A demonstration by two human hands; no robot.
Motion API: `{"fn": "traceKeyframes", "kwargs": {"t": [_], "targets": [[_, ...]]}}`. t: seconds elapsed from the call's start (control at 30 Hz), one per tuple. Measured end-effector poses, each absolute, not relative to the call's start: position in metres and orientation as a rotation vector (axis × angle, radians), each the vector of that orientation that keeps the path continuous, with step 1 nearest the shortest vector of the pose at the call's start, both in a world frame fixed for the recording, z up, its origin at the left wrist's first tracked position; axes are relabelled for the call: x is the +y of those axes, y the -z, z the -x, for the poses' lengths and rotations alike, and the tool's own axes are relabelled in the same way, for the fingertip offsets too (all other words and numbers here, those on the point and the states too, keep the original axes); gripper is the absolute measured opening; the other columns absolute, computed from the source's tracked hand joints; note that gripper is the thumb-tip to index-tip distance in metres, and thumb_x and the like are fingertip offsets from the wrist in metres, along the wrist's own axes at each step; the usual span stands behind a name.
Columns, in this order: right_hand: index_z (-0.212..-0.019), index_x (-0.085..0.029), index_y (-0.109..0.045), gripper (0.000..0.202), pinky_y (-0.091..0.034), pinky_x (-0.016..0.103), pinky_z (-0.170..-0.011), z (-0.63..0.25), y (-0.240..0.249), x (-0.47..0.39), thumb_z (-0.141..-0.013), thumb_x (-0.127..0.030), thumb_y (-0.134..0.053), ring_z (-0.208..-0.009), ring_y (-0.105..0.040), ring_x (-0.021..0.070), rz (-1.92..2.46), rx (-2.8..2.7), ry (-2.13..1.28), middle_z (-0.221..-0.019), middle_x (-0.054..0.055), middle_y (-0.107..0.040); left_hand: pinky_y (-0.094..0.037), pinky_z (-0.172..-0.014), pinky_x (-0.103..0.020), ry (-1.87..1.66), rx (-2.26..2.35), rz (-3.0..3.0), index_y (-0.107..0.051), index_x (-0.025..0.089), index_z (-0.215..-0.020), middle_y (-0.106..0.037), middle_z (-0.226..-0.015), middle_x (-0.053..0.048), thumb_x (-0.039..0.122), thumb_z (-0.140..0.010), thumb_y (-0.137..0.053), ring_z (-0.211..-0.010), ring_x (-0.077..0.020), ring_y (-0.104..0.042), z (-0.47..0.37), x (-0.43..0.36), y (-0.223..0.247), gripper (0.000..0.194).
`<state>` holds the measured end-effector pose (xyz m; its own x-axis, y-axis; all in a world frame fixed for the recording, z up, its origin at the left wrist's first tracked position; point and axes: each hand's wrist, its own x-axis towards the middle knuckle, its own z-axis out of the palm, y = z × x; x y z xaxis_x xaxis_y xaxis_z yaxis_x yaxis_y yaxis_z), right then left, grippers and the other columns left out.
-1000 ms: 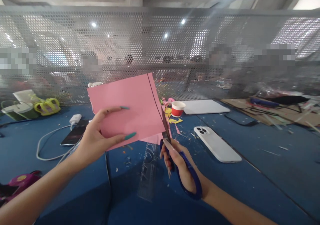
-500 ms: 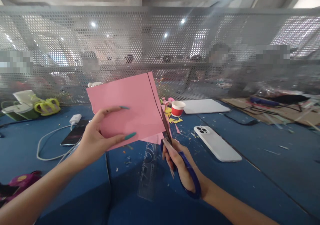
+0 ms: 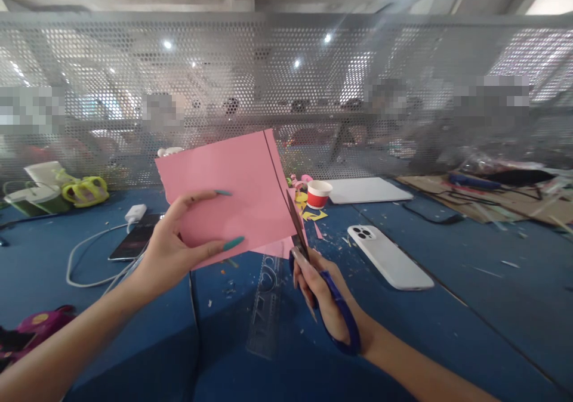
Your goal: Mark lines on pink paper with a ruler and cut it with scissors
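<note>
Head view: biggest thing is the tall grey perforated metal screen (image 3: 250, 62) across the back, then the wide blue tabletop (image 3: 224, 360), whose near edge is out of frame.

The rectangular pink paper sheet (image 3: 242, 205) is held up, tilted, over the middle. The left hand (image 3: 179, 232) grips its left part, thumb and index finger spread on the near face, the rest mostly hidden behind. The right hand (image 3: 329, 288) has its fingers wrapped round the loops of some dark-bladed, blue-handled scissors (image 3: 299, 226) at the sheet's right side. Blades look fairly narrow, can't tell the exact gap.

Progress? I'd say partway: looks cut from the lower edge up, with the upper stretch of the straight black line (image 3: 276, 166) uncut.

Room-wise, decent space right, before the white three-lens phone (image 3: 389, 259). The clear plastic stencil ruler (image 3: 264, 312) lies below the sheet. Tighter beyond the blades: small red-and-white paper cup (image 3: 318, 196), angular yellow paper scraps (image 3: 314, 215).
</note>
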<state>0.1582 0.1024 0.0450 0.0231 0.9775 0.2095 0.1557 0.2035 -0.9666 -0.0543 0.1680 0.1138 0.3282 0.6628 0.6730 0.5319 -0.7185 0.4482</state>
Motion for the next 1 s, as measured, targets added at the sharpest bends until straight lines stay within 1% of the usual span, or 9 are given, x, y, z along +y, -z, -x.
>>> {"fn": "traceKeyframes", "kwargs": {"t": [0.17, 0.3, 0.5, 0.67, 0.83, 1.0], "targets": [[-0.068, -0.021, -0.043, 0.037, -0.025, 0.021, -0.031, -0.1586, -0.0445, 0.102, -0.085, -0.053, -0.041, -0.036, -0.03, 0.0068, 1.202, -1.37, -0.973, -0.046, -0.009, -0.029, -0.047, -0.092, -0.041, -1.341, 1.089, -2.458, -0.05, 0.028, -0.114, -0.059, -0.117, -0.003, 0.035, -0.07, -0.069, -0.112, -0.0256, -0.053, 0.0557, 0.1693, -0.1136, 0.048], [-0.071, -0.021, -0.045, 0.036, -0.027, 0.021, -0.031, -0.1597, -0.0427, 0.1025, -0.086, -0.053, -0.04, -0.035, -0.031, 0.0071, 1.195, -1.397, -0.953, -0.045, -0.009, -0.03, -0.047, -0.092, -0.041, -1.339, 1.093, -2.464, -0.051, 0.029, -0.113, -0.059, -0.117, -0.002, 0.033, -0.069, -0.07, -0.112, -0.0257, -0.053, 0.0565, 0.1701, -0.1136, 0.048], [-0.071, -0.021, -0.045, 0.036, -0.028, 0.021, -0.03, -0.1587, -0.0444, 0.1019, -0.087, -0.053, -0.039, -0.033, -0.03, 0.007, 1.212, -1.389, -0.963, -0.044, -0.009, -0.03, -0.048, -0.092, -0.043, -1.341, 1.097, -2.417, -0.051, 0.029, -0.114, -0.058, -0.118, -0.003, 0.032, -0.07, -0.069, -0.113, -0.0263, -0.051, 0.0549, 0.168, -0.1127, 0.048], [-0.067, -0.022, -0.04, 0.038, -0.027, 0.021, -0.029, -0.1583, -0.0447, 0.102, -0.085, -0.055, -0.039, -0.032, -0.029, 0.0067, 1.213, -1.381, -0.963, -0.043, -0.01, -0.028, -0.047, -0.092, -0.045, -1.386, 1.129, -2.409, -0.053, 0.028, -0.111, -0.059, -0.116, -0.003, 0.033, -0.07, -0.069, -0.113, -0.0269, -0.051, 0.0524, 0.1664, -0.1128, 0.044], [-0.064, -0.022, -0.037, 0.039, -0.025, 0.02, -0.029, -0.1579, -0.0447, 0.1021, -0.086, -0.055, -0.039, -0.032, -0.029, 0.0061, 1.195, -1.379, -0.965, -0.043, -0.01, -0.028, -0.051, -0.088, -0.043, -1.363, 1.115, -2.413, -0.052, 0.027, -0.113, -0.059, -0.116, -0.004, 0.033, -0.069, -0.069, -0.111, -0.0265, -0.053, 0.0534, 0.1673, -0.1131, 0.047], [-0.067, -0.022, -0.039, 0.038, -0.026, 0.02, -0.03, -0.158, -0.0448, 0.1018, -0.086, -0.055, -0.039, -0.032, -0.029, 0.0062, 1.196, -1.383, -0.966, -0.043, -0.01, -0.028, -0.049, -0.091, -0.043, -1.364, 1.103, -2.389, -0.052, 0.028, -0.112, -0.058, -0.117, -0.003, 0.031, -0.069, -0.07, -0.113, -0.0256, -0.051, 0.0543, 0.1675, -0.1122, 0.046]]}}
